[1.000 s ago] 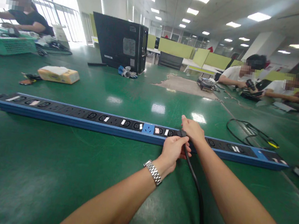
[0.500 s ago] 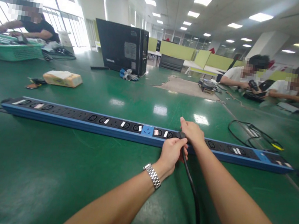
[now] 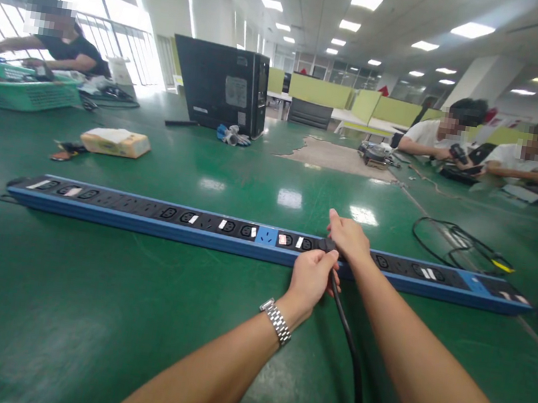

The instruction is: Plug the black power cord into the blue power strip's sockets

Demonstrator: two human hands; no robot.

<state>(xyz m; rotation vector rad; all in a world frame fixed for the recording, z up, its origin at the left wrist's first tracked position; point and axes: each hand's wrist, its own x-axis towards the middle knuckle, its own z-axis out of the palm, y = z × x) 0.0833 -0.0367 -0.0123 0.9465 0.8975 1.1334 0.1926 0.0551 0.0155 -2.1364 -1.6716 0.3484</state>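
Observation:
A long blue power strip (image 3: 183, 234) with black sockets lies across the green table. At its right of centre, a black plug (image 3: 327, 244) sits at the sockets; how deep it is seated cannot be made out. My left hand (image 3: 309, 278), wearing a metal watch (image 3: 276, 322) on the wrist, is closed on this plug from the near side. From there a thick black cable (image 3: 353, 349) runs down toward me. My right hand (image 3: 350, 239) lies over the strip just right of the plug and grips it, with one fingertip showing past the far edge and its other fingers mostly hidden.
A black cable coil (image 3: 459, 243) lies behind the strip's right end. Farther off are a tissue pack (image 3: 116, 142), a black computer case (image 3: 215, 86), gloves (image 3: 232, 135) and a green basket (image 3: 27, 93). Several people sit around the table, one holding a dark tool (image 3: 458, 154).
The view has shifted slightly. Both hands keep their places at the plug and the strip, with hardly any visible movement.

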